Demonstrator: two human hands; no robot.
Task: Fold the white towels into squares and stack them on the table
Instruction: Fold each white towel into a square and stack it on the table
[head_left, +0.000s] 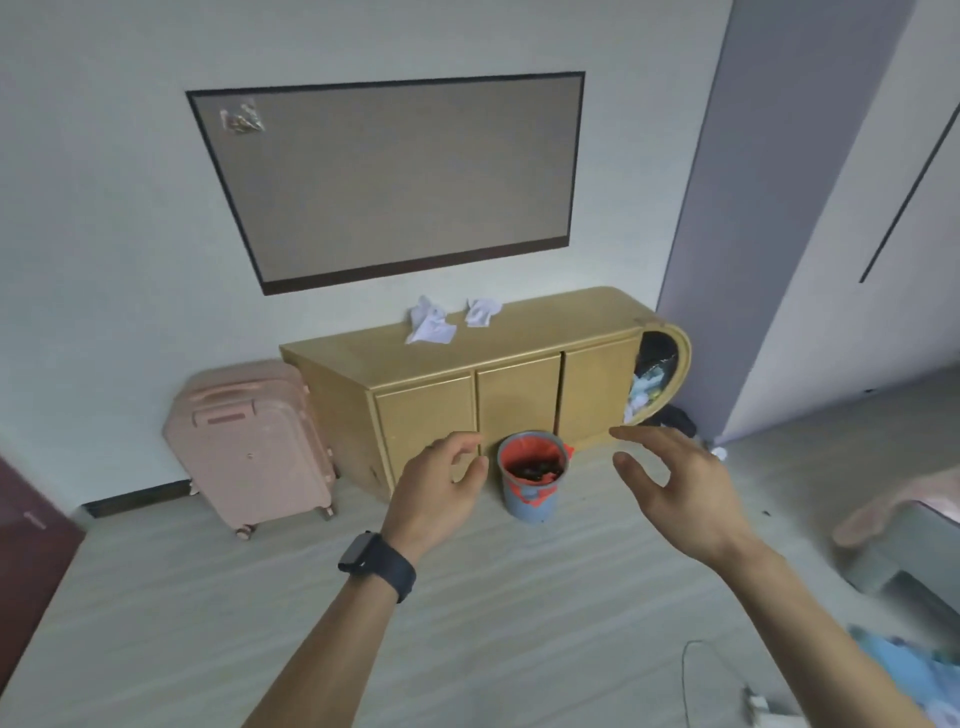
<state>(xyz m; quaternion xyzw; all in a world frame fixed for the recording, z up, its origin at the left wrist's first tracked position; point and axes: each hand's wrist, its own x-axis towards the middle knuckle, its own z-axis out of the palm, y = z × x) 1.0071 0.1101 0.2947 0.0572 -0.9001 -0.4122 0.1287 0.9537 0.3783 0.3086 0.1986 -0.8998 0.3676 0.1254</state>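
Ahead, two crumpled white towels (430, 325) on the far table (363, 353), left hand (436, 488) and right hand (675, 483) raised near, each grip wide, holding nothing

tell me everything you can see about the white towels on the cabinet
Two white cloth towels lie crumpled and unfolded on the yellow wooden cabinet top, near the wall. The larger towel sits left of the smaller towel, a gap between them. Only the cabinet touches them.
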